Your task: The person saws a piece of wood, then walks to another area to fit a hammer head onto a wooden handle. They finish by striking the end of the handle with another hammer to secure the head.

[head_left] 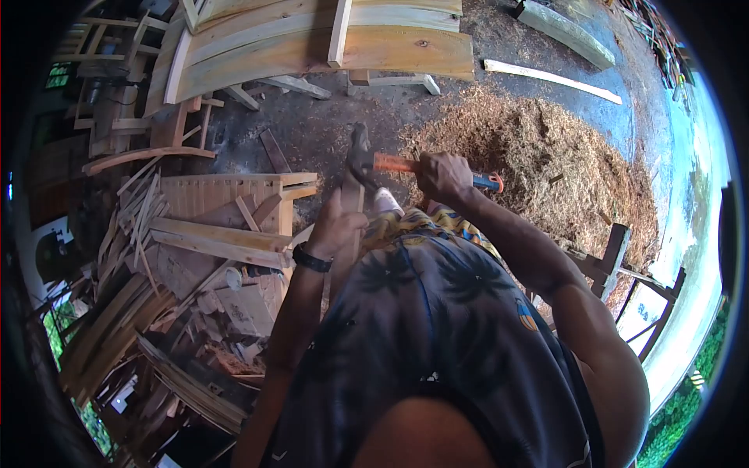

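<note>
My right hand (446, 179) is wrapped round the orange and dark handle of a claw hammer (394, 162), in front of my body. The dark metal hammer head lies to the left of the hand, at the far end of a narrow wooden board (352, 196). My left hand (342, 222), with a black band on its wrist, is closed round that board just below the hammer head. The board runs from there back toward my body, its near part partly hidden by the hand and my shirt.
A big heap of wood shavings (562, 156) covers the floor at right. Ahead stands a large plank panel (328, 51) with crosspieces. Wooden frame parts (218, 242) and stacked offcuts (117, 335) crowd the left. A loose pale strip (552, 81) and a thick beam (568, 33) lie at upper right.
</note>
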The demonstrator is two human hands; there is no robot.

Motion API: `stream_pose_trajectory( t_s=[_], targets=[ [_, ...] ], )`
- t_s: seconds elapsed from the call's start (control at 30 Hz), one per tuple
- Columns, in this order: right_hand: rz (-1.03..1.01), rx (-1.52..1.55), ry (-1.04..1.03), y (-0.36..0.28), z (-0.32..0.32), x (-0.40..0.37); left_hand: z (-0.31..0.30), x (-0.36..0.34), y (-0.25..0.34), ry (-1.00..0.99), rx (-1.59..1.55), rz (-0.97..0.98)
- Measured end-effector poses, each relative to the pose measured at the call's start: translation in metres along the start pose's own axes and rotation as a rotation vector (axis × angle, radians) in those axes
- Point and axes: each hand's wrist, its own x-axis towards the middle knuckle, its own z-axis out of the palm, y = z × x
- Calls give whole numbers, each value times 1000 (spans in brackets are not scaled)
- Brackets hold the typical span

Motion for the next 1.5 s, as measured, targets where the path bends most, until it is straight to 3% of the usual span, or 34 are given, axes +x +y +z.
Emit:
stream_pose_trajectory(
  t_s=[0.07, 0.17, 0.2, 0.23, 0.3, 0.37, 0.43, 0.5, 0.57, 0.63, 0.7, 0.77, 0.83, 0.9, 0.97, 1.1, 1.13, 1.17, 1.2, 1.23, 1.4, 1.43, 1.47, 1.5],
  targets=[
    [-108, -1, -106, -7, -12, -13, -3, 3, -9, -4, -12, -11],
    [-115, 14, -80, 8, -4, 1, -7, 8, -12, -68, 24, 86],
    [13, 45, -17, 11, 1, 9, -7, 8, -12, -21, -12, -18],
    [11, 44, -17, 9, 0, 6, -8, 8, -11, 30, -46, -121],
    [-8, 74, -41, 3, -2, 0, -13, 17, -24, 74, 91, -106],
    [-13, 18, -89, 1, -9, -3, -6, 15, -10, 56, 73, 42],
    [-263, 100, 38, 4, -15, -9, -6, 15, -2, -39, 119, 118],
    [-180, 45, 12, 14, -6, 8, -19, 23, -44, 18, 197, 8],
    [63, 27, -65, 3, -17, 13, -21, 29, -68, 39, 240, -34],
    [55, 17, -112, 7, -23, 10, -21, 32, -60, 50, 289, -71],
    [-221, -20, -53, 17, -26, 2, -6, 21, -16, -37, -18, -113],
    [-113, -11, -136, 17, -22, 13, -1, 24, -10, -15, -35, -111],
    [150, 0, -176, 13, -14, 21, 0, 25, 10, 19, -46, -78],
    [93, 53, -130, 20, -5, 4, -6, 20, 11, 27, -56, -138],
    [56, 182, 33, 30, 3, -10, -22, 17, 10, 16, -293, -127],
    [90, 249, 84, 50, 7, -28, -55, 0, -2, -349, -902, -115],
    [73, 287, 108, 48, 7, -30, -50, -3, -1, -343, -906, -114],
    [72, 290, 101, 46, 7, -34, -43, -7, -1, -451, -1124, -82],
    [-47, 377, 142, 44, 4, -35, -37, -7, 0, -564, -1339, -36],
    [-168, 464, 181, 38, -4, -35, -32, -7, 1, -559, -1341, -30],
    [-389, 457, 268, 24, -9, -7, 0, -15, 8, -571, -1432, 29],
    [-245, 239, 210, 35, 11, 9, 5, -17, 9, -597, -1445, 37],
    [-105, 193, 164, 30, 13, 11, 14, -26, 14, -475, -1404, 40],
    [31, 145, 115, 25, 14, 14, 13, -21, 9, -474, -1406, 45]
  ],
)
